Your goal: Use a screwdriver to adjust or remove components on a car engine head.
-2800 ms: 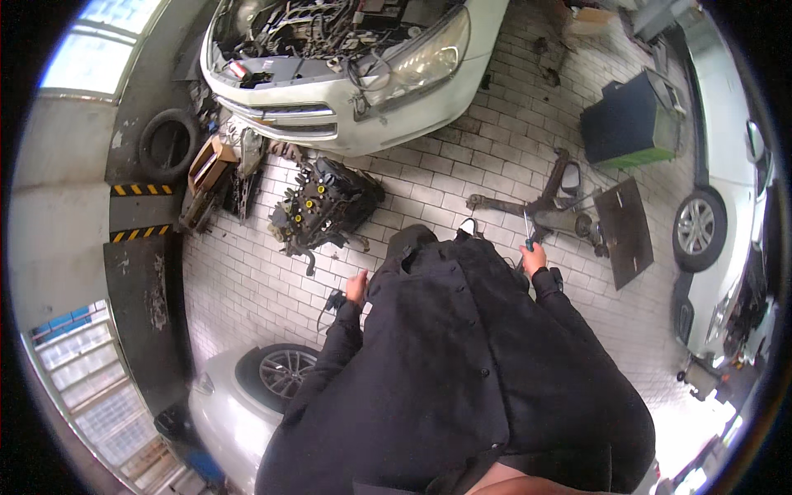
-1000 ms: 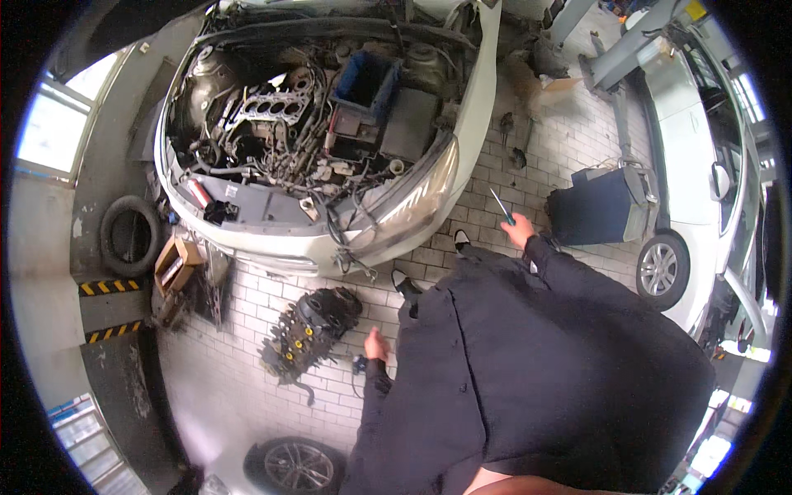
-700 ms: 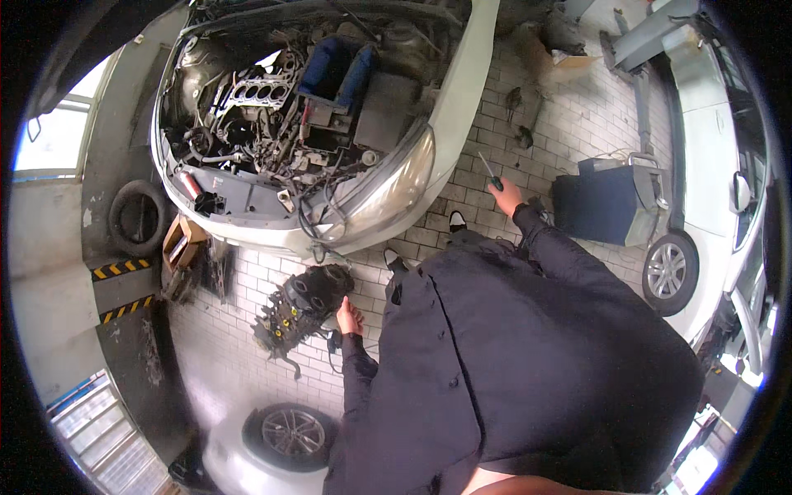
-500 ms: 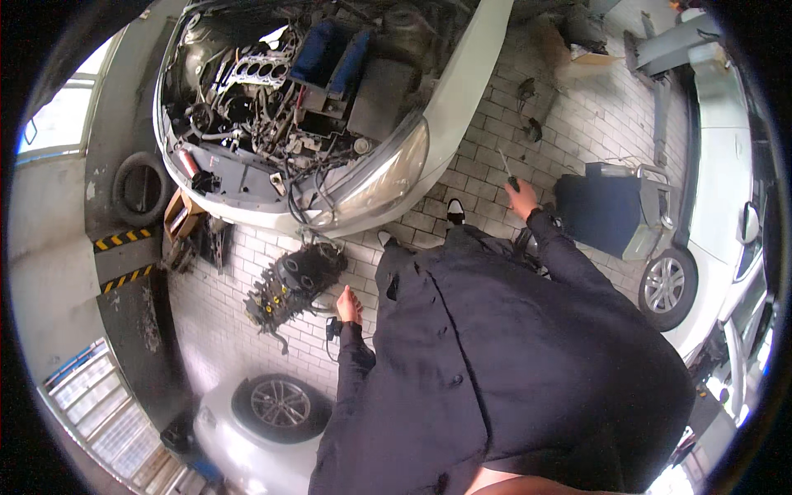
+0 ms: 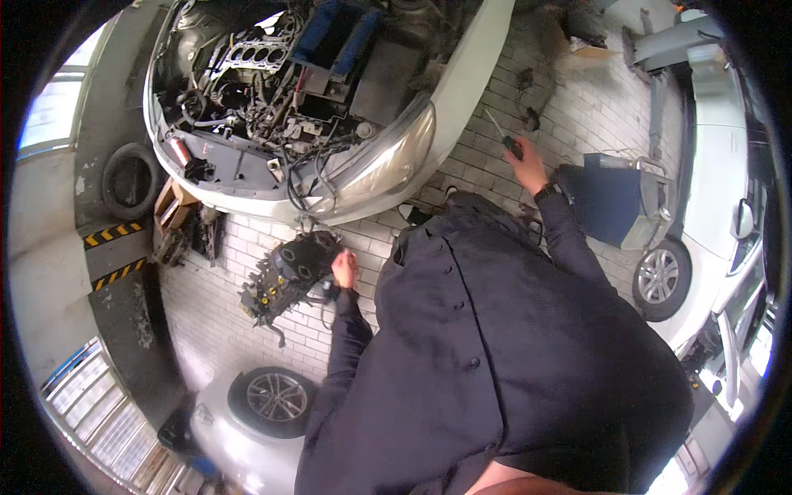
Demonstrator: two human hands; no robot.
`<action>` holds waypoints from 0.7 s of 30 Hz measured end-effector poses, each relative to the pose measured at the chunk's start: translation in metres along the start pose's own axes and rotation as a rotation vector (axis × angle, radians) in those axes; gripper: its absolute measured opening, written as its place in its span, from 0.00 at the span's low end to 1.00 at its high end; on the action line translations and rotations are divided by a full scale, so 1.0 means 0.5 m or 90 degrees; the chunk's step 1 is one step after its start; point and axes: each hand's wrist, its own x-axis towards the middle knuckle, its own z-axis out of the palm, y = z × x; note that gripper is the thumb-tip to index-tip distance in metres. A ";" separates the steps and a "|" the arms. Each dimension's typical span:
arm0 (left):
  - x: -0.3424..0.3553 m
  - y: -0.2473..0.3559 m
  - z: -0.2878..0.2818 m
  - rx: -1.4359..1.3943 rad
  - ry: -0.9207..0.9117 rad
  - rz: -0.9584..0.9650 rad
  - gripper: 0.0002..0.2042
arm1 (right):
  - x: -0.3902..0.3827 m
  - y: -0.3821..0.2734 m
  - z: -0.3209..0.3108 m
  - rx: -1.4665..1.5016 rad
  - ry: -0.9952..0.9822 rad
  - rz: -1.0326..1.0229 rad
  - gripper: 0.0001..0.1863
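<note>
My right hand point(image 5: 528, 167) is closed round the dark handle of a screwdriver point(image 5: 500, 132), whose slim metal shaft points forward and left. My left hand point(image 5: 345, 270) is curled shut, and whatever its fingers may hold is hidden. Just left of it is a dark engine assembly point(image 5: 285, 276) with hoses and a few yellow spots; I cannot tell whether it touches my hand. Ahead, a white car point(image 5: 363, 194) has its engine bay exposed. The engine block point(image 5: 256, 56) in there shows a row of open cylinder bores.
A tire point(image 5: 132, 188) leans by the left wall, with a cardboard box point(image 5: 173, 206) beside it. A dark blue cabinet point(image 5: 615, 202) stands right of my right hand. Another white car point(image 5: 714, 223) is at the right; a silver car's wheel point(image 5: 272, 400) shows lower left.
My right hand has moved slightly nearer the car, and the screwdriver tilts further left. My left hand has risen toward the engine assembly. The view has shifted a little.
</note>
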 end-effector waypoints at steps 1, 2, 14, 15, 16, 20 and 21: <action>0.045 0.017 -0.002 0.034 -0.016 0.090 0.14 | -0.008 -0.040 -0.004 -0.008 -0.001 0.001 0.26; 0.072 0.061 0.023 -0.028 -0.068 0.137 0.15 | -0.017 -0.077 -0.015 -0.022 -0.002 -0.058 0.26; -0.230 0.772 0.360 -0.183 -0.227 0.601 0.13 | 0.096 -0.363 -0.058 -0.043 -0.033 -0.285 0.20; -0.249 0.794 0.372 -0.193 -0.249 0.659 0.16 | 0.115 -0.365 -0.051 -0.038 -0.042 -0.289 0.20; -0.283 0.826 0.390 -0.354 -0.382 0.626 0.16 | 0.138 -0.374 -0.049 -0.041 -0.085 -0.301 0.20; -0.379 0.943 0.409 -0.550 -0.777 0.640 0.17 | 0.199 -0.425 -0.036 0.038 -0.188 -0.413 0.21; -0.406 0.962 0.419 -0.501 -0.738 0.694 0.19 | 0.198 -0.453 -0.035 0.100 -0.197 -0.488 0.22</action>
